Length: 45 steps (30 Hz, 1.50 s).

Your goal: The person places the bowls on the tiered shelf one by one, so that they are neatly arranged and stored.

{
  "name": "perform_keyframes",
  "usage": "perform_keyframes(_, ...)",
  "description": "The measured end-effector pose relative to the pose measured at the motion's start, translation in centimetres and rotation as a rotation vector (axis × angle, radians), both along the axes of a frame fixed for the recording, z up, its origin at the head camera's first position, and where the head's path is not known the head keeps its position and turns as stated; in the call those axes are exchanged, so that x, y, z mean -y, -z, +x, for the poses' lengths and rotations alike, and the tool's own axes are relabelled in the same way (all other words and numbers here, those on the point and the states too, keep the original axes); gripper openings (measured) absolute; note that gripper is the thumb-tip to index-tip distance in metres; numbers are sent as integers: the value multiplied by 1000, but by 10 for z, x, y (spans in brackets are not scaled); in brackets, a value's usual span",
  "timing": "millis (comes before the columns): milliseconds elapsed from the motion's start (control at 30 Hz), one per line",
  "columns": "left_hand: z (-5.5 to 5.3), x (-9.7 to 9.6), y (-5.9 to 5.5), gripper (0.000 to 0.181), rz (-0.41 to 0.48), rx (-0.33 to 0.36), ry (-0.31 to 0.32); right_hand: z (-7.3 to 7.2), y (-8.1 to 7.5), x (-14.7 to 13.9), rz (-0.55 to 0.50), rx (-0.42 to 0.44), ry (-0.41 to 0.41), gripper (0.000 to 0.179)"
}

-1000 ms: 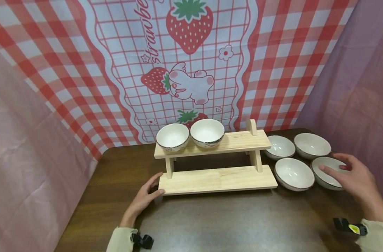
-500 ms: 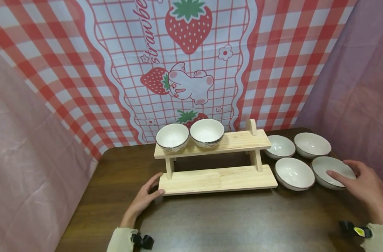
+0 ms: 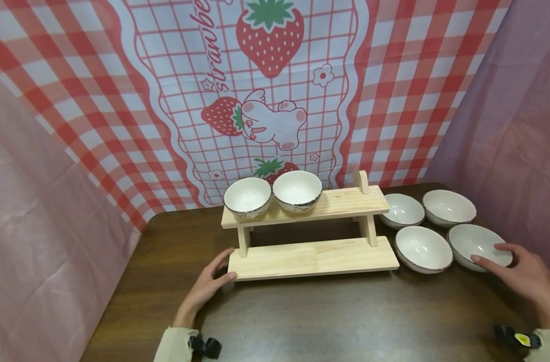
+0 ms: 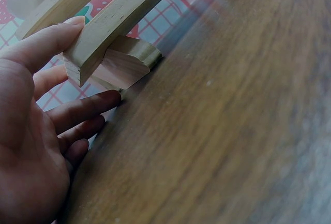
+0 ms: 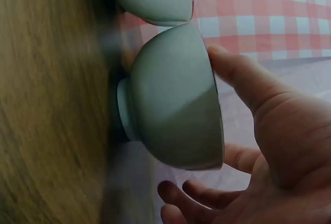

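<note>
My left hand (image 3: 207, 282) holds the left end of a pale two-tier wooden shelf (image 3: 313, 259). In the left wrist view, its thumb lies on the board's edge, with the other fingers beside and below the board. My right hand (image 3: 524, 269) is at the near right bowl (image 3: 476, 244), a white, dark-rimmed bowl standing upright on the table. Its thumb and index finger reach over the rim. In the right wrist view, the thumb tip is right at the rim of the bowl (image 5: 173, 100), while the remaining fingers bend loosely outside it.
Two more bowls stand side by side on the upper tier, a left one (image 3: 248, 196) and a right one (image 3: 297, 190). Three others, including a front one (image 3: 423, 249), crowd between the shelf and the right hand. A strawberry-print checked cloth (image 3: 275, 125) hangs behind the brown table (image 3: 338, 317).
My right hand has drawn back to the right and toward me along the near right bowl's rim, uncovering more of the bowl. The left hand and shelf stay put.
</note>
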State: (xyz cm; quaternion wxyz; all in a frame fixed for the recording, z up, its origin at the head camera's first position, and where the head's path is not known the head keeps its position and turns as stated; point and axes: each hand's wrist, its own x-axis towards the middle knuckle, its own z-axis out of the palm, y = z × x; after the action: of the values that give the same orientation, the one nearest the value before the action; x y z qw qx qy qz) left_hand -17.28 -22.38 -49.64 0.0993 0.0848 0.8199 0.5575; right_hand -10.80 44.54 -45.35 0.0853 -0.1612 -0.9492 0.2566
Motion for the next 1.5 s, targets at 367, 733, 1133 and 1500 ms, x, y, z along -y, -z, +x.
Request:
perform_keyframes(367,-2,-1,1,65,-2,6,-9,-1,16,-9,-21,104,-39,83)
perform_keyframes(733,-2,-1,1,66,-7,10,-10,0,24,4,-23,41,-25,73)
perform_keyframes(1133,-1,-1,0,66,-1,10,-13,3,23,11,-31,-1,74,56)
perform_keyframes(1500,-1,0,2,66,-3,1,-12,4,21,13,-97,-28,225,56)
